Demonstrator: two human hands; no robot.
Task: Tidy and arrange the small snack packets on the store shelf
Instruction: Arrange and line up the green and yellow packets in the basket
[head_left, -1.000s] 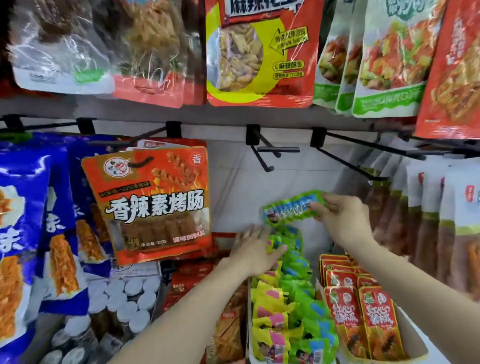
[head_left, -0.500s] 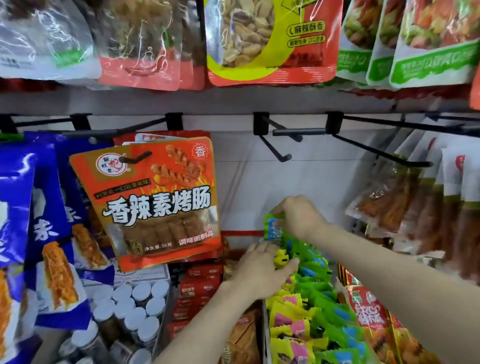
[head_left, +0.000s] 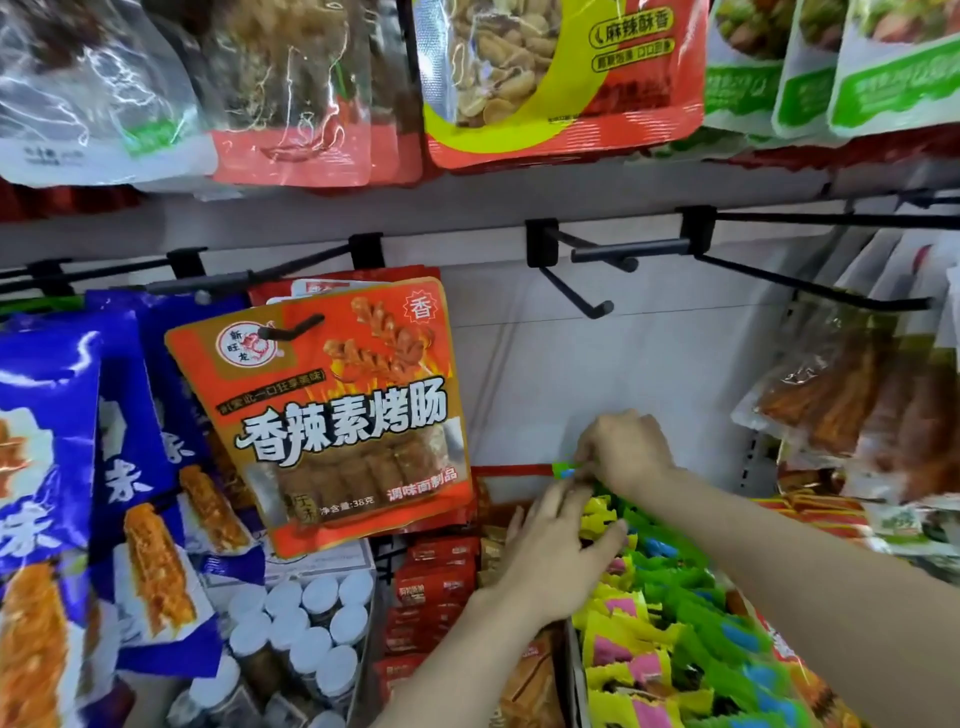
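Right hand (head_left: 626, 451) pinches green packet (head_left: 565, 471) at box's far end, left hand (head_left: 558, 545) flat on row; likely light, crinkly, slippery: grip sealed edges.

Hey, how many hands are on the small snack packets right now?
2. The left hand rests with fingers extended on the yellow packets; the right hand pinches a green packet just behind them. No other hand shows.

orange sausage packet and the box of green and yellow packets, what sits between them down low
In the head view, stacked red packets sit between the orange sausage packet and the box of green and yellow packets.
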